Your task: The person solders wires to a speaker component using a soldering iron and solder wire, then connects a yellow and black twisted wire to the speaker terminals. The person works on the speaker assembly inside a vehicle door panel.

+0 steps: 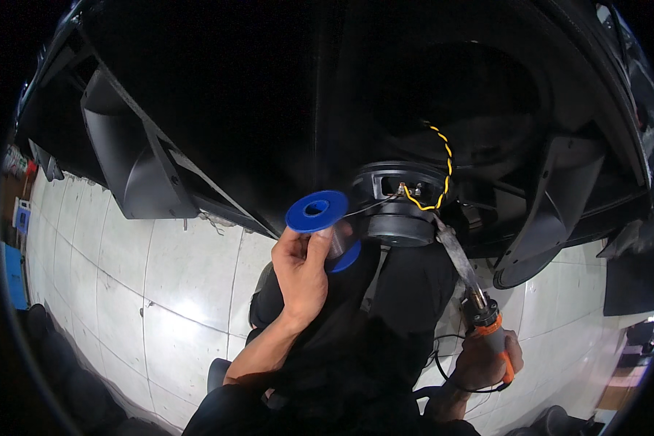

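Observation:
My left hand (301,280) is closed round the middle of a blue spool of solder wire (318,212). From the spool a thin strand of solder runs right to the terminals of a round black loudspeaker (400,227). In my right hand (483,360) is a soldering iron (487,320) with an orange and grey handle. Its long metal shaft slants up and left, the tip close beside the speaker's rim. A twisted yellow and black wire (448,171) loops from the dark cabinet above down to the speaker terminals. Whether the iron's tip touches anything cannot be made out.
A large black speaker cabinet (269,87) fills the space ahead. Curved black panels (123,152) stick out at its left, with another panel (548,211) at the right. The iron's black cord (443,363) hangs by my right wrist. White floor tiles (174,291) lie below.

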